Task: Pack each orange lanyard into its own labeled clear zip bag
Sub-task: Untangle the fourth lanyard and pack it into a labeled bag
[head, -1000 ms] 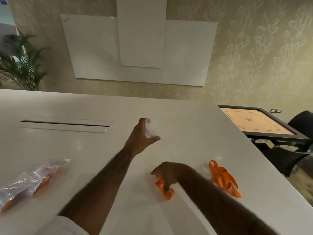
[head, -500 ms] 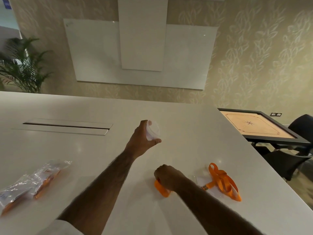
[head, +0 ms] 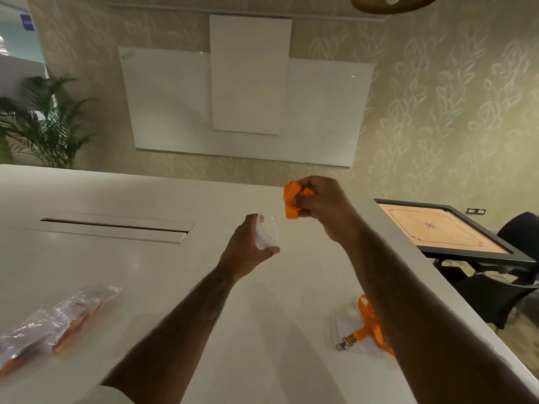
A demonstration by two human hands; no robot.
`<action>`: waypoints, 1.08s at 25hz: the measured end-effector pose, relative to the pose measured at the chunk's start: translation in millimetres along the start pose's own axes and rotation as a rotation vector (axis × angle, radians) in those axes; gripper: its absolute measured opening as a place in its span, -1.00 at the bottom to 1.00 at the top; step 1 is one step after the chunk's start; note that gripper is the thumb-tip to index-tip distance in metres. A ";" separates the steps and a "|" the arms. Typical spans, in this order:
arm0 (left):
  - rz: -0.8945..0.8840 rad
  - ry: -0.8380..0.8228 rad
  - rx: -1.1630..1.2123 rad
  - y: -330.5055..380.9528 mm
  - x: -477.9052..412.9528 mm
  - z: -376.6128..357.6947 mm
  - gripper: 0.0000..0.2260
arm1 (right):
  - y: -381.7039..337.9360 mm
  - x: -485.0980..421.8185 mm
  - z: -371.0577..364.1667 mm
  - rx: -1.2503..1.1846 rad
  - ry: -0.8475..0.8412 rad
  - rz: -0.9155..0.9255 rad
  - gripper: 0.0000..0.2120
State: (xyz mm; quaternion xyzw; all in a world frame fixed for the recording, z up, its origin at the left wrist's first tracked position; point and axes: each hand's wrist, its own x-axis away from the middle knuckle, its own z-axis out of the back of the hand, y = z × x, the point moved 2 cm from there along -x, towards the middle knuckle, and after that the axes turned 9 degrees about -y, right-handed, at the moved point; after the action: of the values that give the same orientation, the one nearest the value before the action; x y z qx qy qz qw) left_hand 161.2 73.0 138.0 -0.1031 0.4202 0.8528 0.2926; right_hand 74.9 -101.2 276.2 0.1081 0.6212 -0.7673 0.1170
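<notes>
Lanyard [head: 293, 204], orange and wadded into a ball, sits in my right hand [head: 320, 205], whose fingers are curled tight round it. The hand is raised over the table [head: 204, 301], just above and right of the bag [head: 267, 233]. My left hand [head: 248, 249] pinches that clear bag between thumb and fingers, with its mouth bowed open toward the wad. Lanyard and bag are near but apart, and I see nothing inside the bag (it is nearly see-through, so I cannot be sure).

A second lanyard [head: 370, 322] lies near the table's right edge, partly behind my right forearm. Its metal clip rests on a flat bag [head: 338, 330], on top rather than inside.

At far left two packed bags [head: 78, 313] lie side by side, orange showing through the plastic; the nearer one runs off the frame. A wide stretch of white top separates them from my left forearm. A long hatch [head: 116, 225] sits in the tabletop, well beyond them.

The right edge passes close by the second lanyard. Past it stand a carrom board [head: 443, 228] and dark chairs [head: 519, 234].
</notes>
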 end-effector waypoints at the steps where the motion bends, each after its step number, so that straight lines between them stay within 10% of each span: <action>1: -0.004 -0.006 -0.007 2.4 -1.4 -0.7 -0.25 | 1.5 -0.1 -7.1 -0.011 -0.046 -0.029 -0.79; 17: -0.092 -0.043 0.001 36.6 -9.3 1.4 -0.39 | 19.8 -10.9 -50.3 1.094 0.076 -0.087 -0.89; 24: -0.100 -0.042 -0.088 28.8 -7.6 2.9 -0.48 | 6.7 -17.9 -33.6 0.350 -0.095 -0.381 -0.81; 27: -0.102 -0.061 -0.108 30.4 -10.2 2.3 -0.56 | 4.3 -13.4 -35.6 0.210 -0.124 -0.421 -0.46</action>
State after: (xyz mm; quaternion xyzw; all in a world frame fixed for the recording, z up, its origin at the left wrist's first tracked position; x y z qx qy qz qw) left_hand 151.8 56.1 163.6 -0.1141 0.3587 0.8609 0.3424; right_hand 89.7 -66.6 269.1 -0.0595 0.5385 -0.8403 -0.0197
